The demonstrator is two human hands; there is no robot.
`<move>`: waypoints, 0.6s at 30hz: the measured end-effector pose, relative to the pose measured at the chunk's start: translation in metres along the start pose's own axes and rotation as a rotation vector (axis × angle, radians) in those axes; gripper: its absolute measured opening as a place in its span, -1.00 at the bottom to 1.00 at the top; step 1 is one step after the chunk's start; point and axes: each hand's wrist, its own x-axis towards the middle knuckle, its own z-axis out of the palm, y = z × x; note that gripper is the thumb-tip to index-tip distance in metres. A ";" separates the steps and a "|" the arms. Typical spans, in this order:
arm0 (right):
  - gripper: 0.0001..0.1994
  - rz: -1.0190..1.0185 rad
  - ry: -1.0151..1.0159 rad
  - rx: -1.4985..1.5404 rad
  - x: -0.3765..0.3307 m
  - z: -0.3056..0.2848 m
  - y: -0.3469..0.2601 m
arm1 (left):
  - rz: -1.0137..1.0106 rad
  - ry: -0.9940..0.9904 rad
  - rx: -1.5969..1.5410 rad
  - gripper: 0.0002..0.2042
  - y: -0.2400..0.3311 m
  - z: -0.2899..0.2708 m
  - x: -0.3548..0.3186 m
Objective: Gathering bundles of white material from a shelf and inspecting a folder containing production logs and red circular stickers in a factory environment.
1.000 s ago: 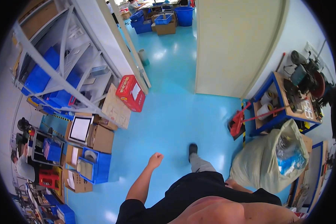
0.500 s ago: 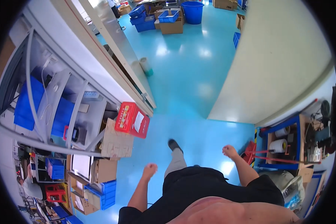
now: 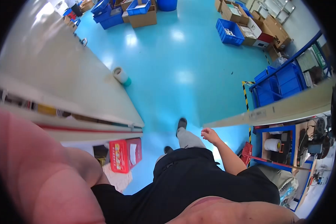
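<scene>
My left hand [image 3: 37, 175] is raised very close at the lower left, large and blurred; its fingers cannot be made out, nor whether they hold anything. My right hand [image 3: 210, 136] hangs beside my body with loosely bent fingers, slightly apart and holding nothing. Ahead of it is the edge of a pale door panel [image 3: 272, 111] on the right. Past my left hand stands another pale door panel [image 3: 74, 67], with a whitish-green cylinder [image 3: 121, 75] on the floor against it. A red box [image 3: 118, 156] lies near my left arm.
Blue floor [image 3: 183, 93] runs through the doorway. Beyond it stand blue crates [image 3: 229, 31] and cardboard boxes [image 3: 143, 16]. Blue bins [image 3: 287, 80] sit on a rack at right. Nearer are a red broom head [image 3: 246, 153] and a blue-framed shelf [image 3: 261, 149] holding white rolls.
I have stepped forward into the doorway, and the view has turned right. My left hand has risen from beside my body to close before the camera. More crates now show at right.
</scene>
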 end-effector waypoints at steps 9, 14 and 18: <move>-0.75 0.060 0.088 0.160 0.190 -0.085 -0.108 | 0.048 0.014 -0.133 -0.31 -0.280 0.071 0.009; -0.76 -0.126 0.138 -0.048 0.282 -0.133 -0.134 | 0.225 -0.005 -0.066 -0.31 -0.427 0.079 0.041; -0.81 -0.121 0.237 -0.077 0.318 -0.160 -0.156 | 0.455 -0.059 0.106 -0.31 -0.519 0.042 0.089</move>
